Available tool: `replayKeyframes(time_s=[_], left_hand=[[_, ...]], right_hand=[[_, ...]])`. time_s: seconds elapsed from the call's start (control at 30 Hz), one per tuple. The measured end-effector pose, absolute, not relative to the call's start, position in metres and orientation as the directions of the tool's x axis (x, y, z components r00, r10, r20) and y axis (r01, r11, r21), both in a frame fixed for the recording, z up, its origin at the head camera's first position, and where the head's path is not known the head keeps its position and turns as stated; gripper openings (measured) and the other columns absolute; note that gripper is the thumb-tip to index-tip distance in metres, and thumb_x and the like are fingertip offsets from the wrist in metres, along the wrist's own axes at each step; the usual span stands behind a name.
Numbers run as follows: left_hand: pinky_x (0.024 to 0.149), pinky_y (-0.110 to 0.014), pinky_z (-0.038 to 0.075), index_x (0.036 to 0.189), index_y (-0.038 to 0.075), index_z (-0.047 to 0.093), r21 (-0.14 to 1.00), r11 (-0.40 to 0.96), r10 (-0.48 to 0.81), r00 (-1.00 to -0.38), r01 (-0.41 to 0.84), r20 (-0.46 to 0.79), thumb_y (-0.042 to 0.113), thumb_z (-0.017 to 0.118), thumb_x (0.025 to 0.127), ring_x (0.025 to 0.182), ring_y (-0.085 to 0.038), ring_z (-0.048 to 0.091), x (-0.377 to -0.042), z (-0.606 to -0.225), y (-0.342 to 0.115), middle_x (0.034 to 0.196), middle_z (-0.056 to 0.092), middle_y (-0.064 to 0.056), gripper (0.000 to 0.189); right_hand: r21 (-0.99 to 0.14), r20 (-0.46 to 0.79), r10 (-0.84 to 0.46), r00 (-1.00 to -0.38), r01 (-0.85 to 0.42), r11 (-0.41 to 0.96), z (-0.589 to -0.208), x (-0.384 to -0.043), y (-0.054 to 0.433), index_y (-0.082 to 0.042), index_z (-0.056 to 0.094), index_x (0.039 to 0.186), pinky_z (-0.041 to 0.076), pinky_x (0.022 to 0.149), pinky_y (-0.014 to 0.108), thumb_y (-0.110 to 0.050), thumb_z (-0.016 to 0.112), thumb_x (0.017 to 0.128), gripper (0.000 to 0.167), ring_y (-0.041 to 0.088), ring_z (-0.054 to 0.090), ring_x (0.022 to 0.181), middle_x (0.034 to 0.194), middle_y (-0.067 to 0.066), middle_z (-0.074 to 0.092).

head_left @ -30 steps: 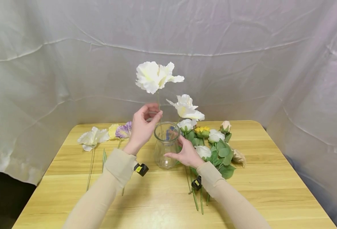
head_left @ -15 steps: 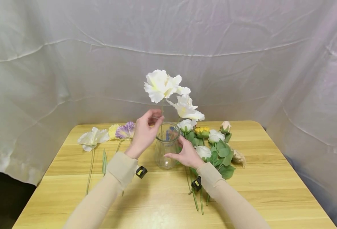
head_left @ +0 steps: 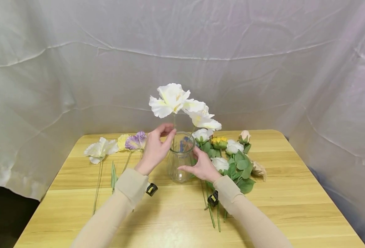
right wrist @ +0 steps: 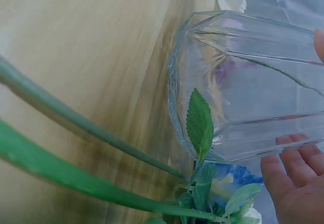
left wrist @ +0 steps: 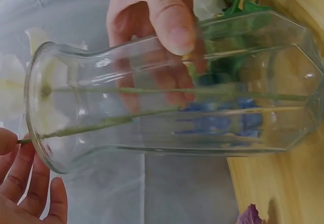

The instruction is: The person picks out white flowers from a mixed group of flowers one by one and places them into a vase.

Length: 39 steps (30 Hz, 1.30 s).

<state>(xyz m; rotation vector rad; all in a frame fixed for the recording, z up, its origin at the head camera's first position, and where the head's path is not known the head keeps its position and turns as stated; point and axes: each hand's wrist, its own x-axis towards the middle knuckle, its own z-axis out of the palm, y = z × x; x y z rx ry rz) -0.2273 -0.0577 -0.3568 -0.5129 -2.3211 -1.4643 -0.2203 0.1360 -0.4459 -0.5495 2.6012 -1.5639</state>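
A clear glass vase (head_left: 176,167) stands upright on the table in the head view. My left hand (head_left: 157,146) pinches the stem of a white iris (head_left: 169,100) right at the rim. In the left wrist view that stem (left wrist: 101,125) runs down inside the glass. My right hand (head_left: 202,166) holds the vase from the right side, thumb in front and fingers curved behind; the right wrist view catches its fingers (right wrist: 298,168) against the glass. A second white iris (head_left: 204,120) leans out of the vase to the right, its stem (left wrist: 212,93) reaching toward the bottom.
To the left lie a white flower (head_left: 100,150), a yellow one (head_left: 122,142) and a purple one (head_left: 136,141). White roses (head_left: 220,164), a sunflower (head_left: 219,142), a peach rose (head_left: 244,136) and green leaves (head_left: 242,165) are heaped on the right of the wooden table (head_left: 176,220).
My left hand has come down to the rim, lowering the white iris so its stem goes deeper into the vase. The right hand has stayed on the vase.
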Motion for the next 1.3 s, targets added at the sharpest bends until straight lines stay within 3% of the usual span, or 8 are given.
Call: replayKeyframes(time_s=[0.33, 0.37, 0.47, 0.53, 0.6, 0.8, 1.03, 1.3], left_hand=[[0.1, -0.047, 0.057, 0.118, -0.002, 0.067, 0.704, 0.48, 0.166, -0.842, 0.524, 0.513, 0.014, 0.063, 0.098, 0.097, -0.03, 0.073, -0.226, -0.364, -0.061, 0.094, 0.076, -0.012, 0.025], [0.097, -0.045, 0.057, 0.117, -0.001, 0.068, 0.694, 0.489, 0.174, -0.839, 0.528, 0.515, 0.014, 0.063, 0.098, 0.094, -0.029, 0.073, -0.226, -0.364, -0.061, 0.093, 0.076, -0.011, 0.025], [0.07, -0.034, 0.059, 0.117, 0.001, 0.069, 0.669, 0.521, 0.192, -0.836, 0.531, 0.514, 0.015, 0.063, 0.098, 0.07, -0.024, 0.067, -0.226, -0.364, -0.06, 0.093, 0.076, -0.01, 0.024], [0.055, -0.027, 0.05, 0.116, 0.002, 0.07, 0.657, 0.541, 0.196, -0.839, 0.525, 0.508, 0.015, 0.064, 0.098, 0.059, -0.02, 0.058, -0.226, -0.363, -0.06, 0.094, 0.076, -0.01, 0.023], [0.049, -0.023, 0.043, 0.115, 0.003, 0.071, 0.644, 0.562, 0.2, -0.84, 0.52, 0.504, 0.016, 0.064, 0.098, 0.056, -0.017, 0.052, -0.225, -0.363, -0.059, 0.096, 0.076, -0.01, 0.022], [0.061, -0.025, 0.043, 0.109, 0.004, 0.075, 0.606, 0.603, 0.213, -0.837, 0.518, 0.503, 0.016, 0.067, 0.096, 0.069, -0.02, 0.057, -0.225, -0.361, -0.056, 0.094, 0.078, -0.009, 0.02], [0.068, -0.031, 0.047, 0.105, 0.004, 0.077, 0.547, 0.647, 0.241, -0.822, 0.532, 0.516, 0.012, 0.069, 0.093, 0.085, -0.027, 0.065, -0.226, -0.362, -0.053, 0.092, 0.079, -0.007, 0.016], [0.093, -0.046, 0.05, 0.105, 0.006, 0.076, 0.508, 0.697, 0.265, -0.84, 0.506, 0.473, 0.011, 0.066, 0.093, 0.098, -0.028, 0.065, -0.226, -0.36, -0.048, 0.099, 0.079, -0.007, 0.017]], right_hand=[[-0.87, 0.148, -0.342, -0.928, -0.287, 0.401, -0.446, -0.221, 0.136, -0.007, 0.039, 0.153, 0.037, 0.121, 0.05, -0.022, 0.086, 0.081, 0.087, 0.032, 0.05, 0.14, 0.15, 0.017, 0.052], [-0.871, 0.152, -0.345, -0.926, -0.29, 0.397, -0.446, -0.221, 0.136, -0.007, 0.039, 0.153, 0.037, 0.121, 0.05, -0.022, 0.086, 0.081, 0.087, 0.032, 0.05, 0.14, 0.15, 0.017, 0.052], [-0.873, 0.161, -0.351, -0.922, -0.299, 0.385, -0.446, -0.222, 0.136, -0.009, 0.038, 0.154, 0.038, 0.121, 0.05, -0.023, 0.086, 0.081, 0.087, 0.032, 0.051, 0.14, 0.15, 0.017, 0.052], [-0.871, 0.168, -0.359, -0.918, -0.309, 0.382, -0.446, -0.222, 0.137, -0.011, 0.038, 0.154, 0.039, 0.12, 0.05, -0.025, 0.086, 0.081, 0.088, 0.031, 0.051, 0.139, 0.151, 0.016, 0.052], [-0.868, 0.179, -0.366, -0.913, -0.321, 0.378, -0.447, -0.223, 0.137, -0.011, 0.037, 0.155, 0.041, 0.119, 0.049, -0.024, 0.086, 0.081, 0.089, 0.031, 0.052, 0.139, 0.151, 0.016, 0.051], [-0.867, 0.192, -0.362, -0.912, -0.33, 0.373, -0.447, -0.223, 0.136, -0.009, 0.038, 0.154, 0.041, 0.119, 0.049, -0.017, 0.085, 0.082, 0.087, 0.032, 0.052, 0.138, 0.15, 0.017, 0.052], [-0.862, 0.189, -0.342, -0.921, -0.322, 0.392, -0.449, -0.222, 0.136, -0.01, 0.041, 0.152, 0.042, 0.118, 0.05, -0.021, 0.086, 0.08, 0.085, 0.033, 0.053, 0.137, 0.148, 0.017, 0.054], [-0.842, 0.2, -0.329, -0.923, -0.334, 0.425, -0.452, -0.222, 0.136, -0.011, 0.041, 0.153, 0.044, 0.116, 0.051, -0.021, 0.087, 0.08, 0.087, 0.032, 0.052, 0.139, 0.151, 0.012, 0.052]])
